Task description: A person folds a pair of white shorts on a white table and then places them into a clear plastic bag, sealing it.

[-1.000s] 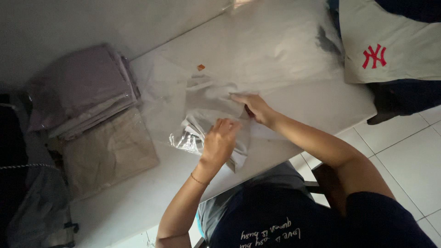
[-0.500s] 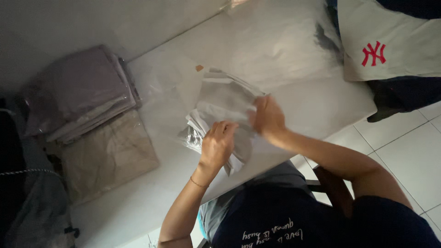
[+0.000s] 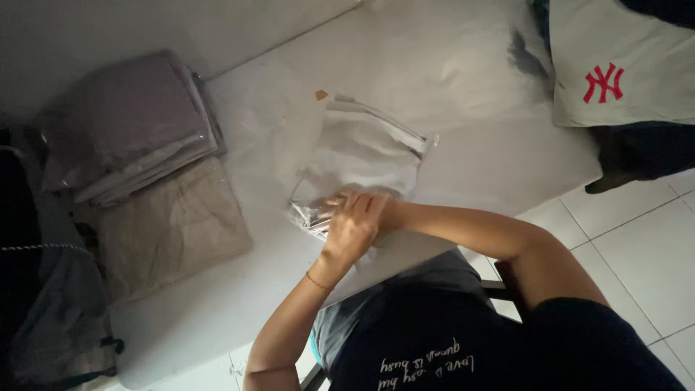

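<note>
A clear plastic bag (image 3: pixel 369 145) with a folded pale garment inside lies on the white table (image 3: pixel 449 65). Both my hands meet at the bag's near end. My left hand (image 3: pixel 349 233), with a thin bracelet at the wrist, lies on top and grips the crinkled plastic edge. My right hand (image 3: pixel 378 205) comes in from the right, partly tucked under the left, and holds the same end. The bag's far end has a strip-like closure and lies flat.
A stack of bagged grey-purple garments (image 3: pixel 130 123) and a beige folded one (image 3: pixel 174 224) sit at the table's left. A small brown scrap (image 3: pixel 321 95) lies beyond the bag. Another person in a cream shirt (image 3: pixel 615 65) stands at the top right. Dark bag (image 3: pixel 43 326) at left; white tiled floor (image 3: pixel 637 239).
My right hand has come back from the bag's far edge to its near end and joined the left hand. The bag now lies flatter and stretched out.
</note>
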